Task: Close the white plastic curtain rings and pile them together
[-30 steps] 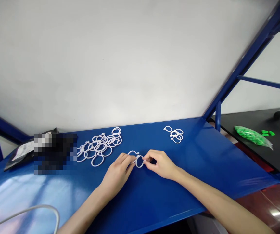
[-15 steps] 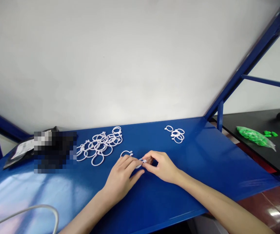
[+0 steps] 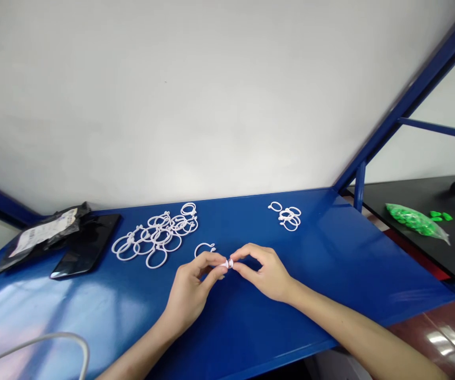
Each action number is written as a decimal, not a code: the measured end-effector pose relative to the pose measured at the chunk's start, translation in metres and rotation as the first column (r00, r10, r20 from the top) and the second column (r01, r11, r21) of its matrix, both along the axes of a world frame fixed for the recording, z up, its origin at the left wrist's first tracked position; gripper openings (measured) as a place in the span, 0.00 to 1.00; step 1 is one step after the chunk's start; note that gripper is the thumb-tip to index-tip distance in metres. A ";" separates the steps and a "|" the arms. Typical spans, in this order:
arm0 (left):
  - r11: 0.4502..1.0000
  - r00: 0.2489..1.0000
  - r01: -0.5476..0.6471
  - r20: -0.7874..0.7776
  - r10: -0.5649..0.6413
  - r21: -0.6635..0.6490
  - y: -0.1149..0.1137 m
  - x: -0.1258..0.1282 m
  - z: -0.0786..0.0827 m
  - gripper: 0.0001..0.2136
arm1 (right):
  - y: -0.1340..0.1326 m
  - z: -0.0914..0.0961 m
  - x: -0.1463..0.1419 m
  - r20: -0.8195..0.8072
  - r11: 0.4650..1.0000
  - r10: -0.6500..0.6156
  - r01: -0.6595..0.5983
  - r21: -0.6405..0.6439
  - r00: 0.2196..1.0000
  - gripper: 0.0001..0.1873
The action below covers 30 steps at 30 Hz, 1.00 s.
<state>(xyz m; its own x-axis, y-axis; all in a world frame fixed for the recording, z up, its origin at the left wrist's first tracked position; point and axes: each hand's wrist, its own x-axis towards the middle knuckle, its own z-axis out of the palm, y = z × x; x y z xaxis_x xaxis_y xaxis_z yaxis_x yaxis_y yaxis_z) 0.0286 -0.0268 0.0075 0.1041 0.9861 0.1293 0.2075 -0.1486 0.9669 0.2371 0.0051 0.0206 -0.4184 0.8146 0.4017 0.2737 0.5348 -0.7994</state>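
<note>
My left hand (image 3: pixel 193 290) and my right hand (image 3: pixel 259 272) meet over the blue table (image 3: pixel 330 274), fingertips pinched together on one small white plastic ring (image 3: pixel 227 263) that is mostly hidden by the fingers. A single loose white ring (image 3: pixel 205 249) lies just beyond my left fingers. A large heap of white rings (image 3: pixel 158 235) lies to the back left. A smaller cluster of white rings (image 3: pixel 287 216) lies to the back right.
A dark phone (image 3: pixel 87 245) and a black packet with a white label (image 3: pixel 41 232) lie at the table's left. A white cable (image 3: pixel 45 343) curves at the front left. A bag of green pieces (image 3: pixel 413 219) rests on the black table at right. Blue frame posts (image 3: pixel 360 184) rise behind.
The ring lay flat between my fingers a second ago. Both hands have drawn slightly nearer and pinched it edge-on, leaving the other ring on the table.
</note>
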 end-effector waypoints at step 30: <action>0.994 0.999 0.018 -0.045 -0.013 0.112 -0.004 0.001 -0.004 0.05 | -0.006 -0.003 -0.005 -0.032 0.964 0.047 -0.037 0.262 0.998 0.03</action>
<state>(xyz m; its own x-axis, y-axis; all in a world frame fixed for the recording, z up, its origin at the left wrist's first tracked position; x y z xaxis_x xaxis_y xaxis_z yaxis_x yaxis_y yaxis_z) 0.0298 -0.0309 0.0038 0.1271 0.9638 0.2343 0.2469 -0.2595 0.9336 0.2324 -0.0008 0.0174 -0.4306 0.6611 0.6145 0.2190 0.7370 -0.6395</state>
